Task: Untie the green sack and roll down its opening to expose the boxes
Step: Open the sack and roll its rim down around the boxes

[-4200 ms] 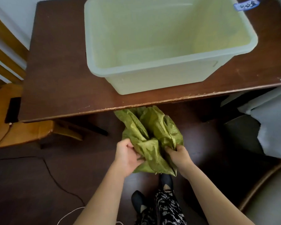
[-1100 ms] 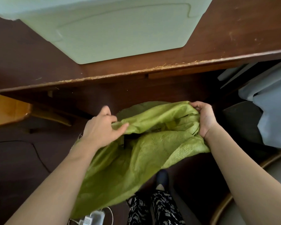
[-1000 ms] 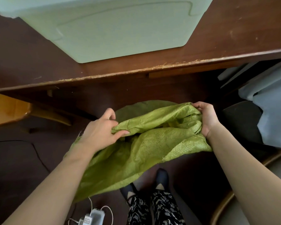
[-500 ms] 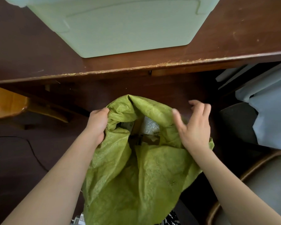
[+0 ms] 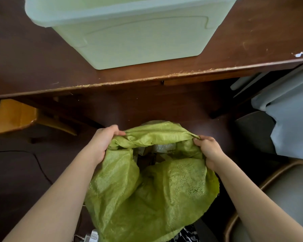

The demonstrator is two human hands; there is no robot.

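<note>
Green sack stands on the floor below the table edge, mouth open — my left hand and right hand each grip its rim; I'd fold outward evenly, both sides together.

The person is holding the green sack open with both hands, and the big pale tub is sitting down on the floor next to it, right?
Not quite. The pale tub sits up on the brown table, not on the floor. The head view shows that. The rest is right: the left hand and the right hand both grip the rim of the green sack, holding it open.
</note>
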